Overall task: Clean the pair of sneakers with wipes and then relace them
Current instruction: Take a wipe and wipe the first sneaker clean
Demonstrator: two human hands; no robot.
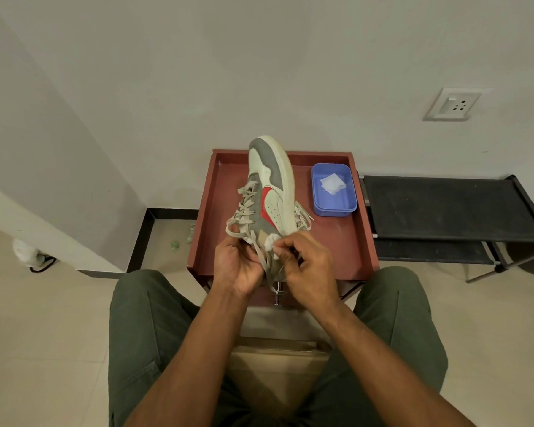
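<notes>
Red-brown tray table (pixel 346 241) against pale wall (pixel 259 57), tiled floor (pixel 43 334)

raised sneaker (pixel 270 186) blocks the tray's (pixel 363 241) middle; blue tub (pixel 334 208) fills its far right corner. bare tray floor lies left of the sneaker and near right, below the tub.

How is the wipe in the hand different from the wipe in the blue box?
The wipe in the right hand is bunched up and pressed against the sneaker. The wipe in the blue box lies flat, untouched, inside the blue box. Both are white.
</notes>
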